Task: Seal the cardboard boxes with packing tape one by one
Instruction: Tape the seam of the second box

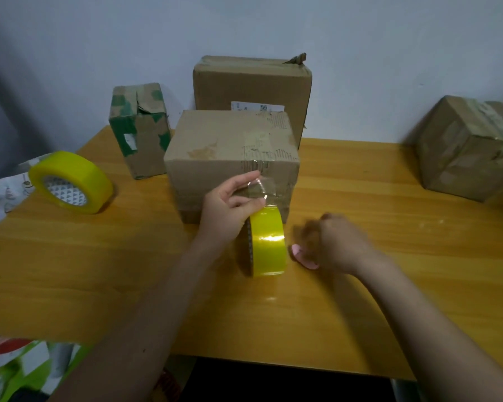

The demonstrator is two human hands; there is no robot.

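A brown cardboard box point(215, 146) stands at the middle of the wooden table point(360, 300), old tape on its top and front. Just in front of it a yellow tape roll point(267, 242) stands on edge. A clear strip of tape point(259, 190) runs from the roll up the box's front face. My left hand point(230, 207) pinches that strip between thumb and fingers. My right hand point(340, 242) is blurred, to the right of the roll, its fingers curled around a small pink object point(302, 256) that touches the table.
A second yellow tape roll point(70, 181) lies at the table's left edge. A green-patched box point(140, 129) stands back left, a taller brown box point(250, 82) behind the middle one, another box point(471, 146) far right. Patterned bags sit off the left edge.
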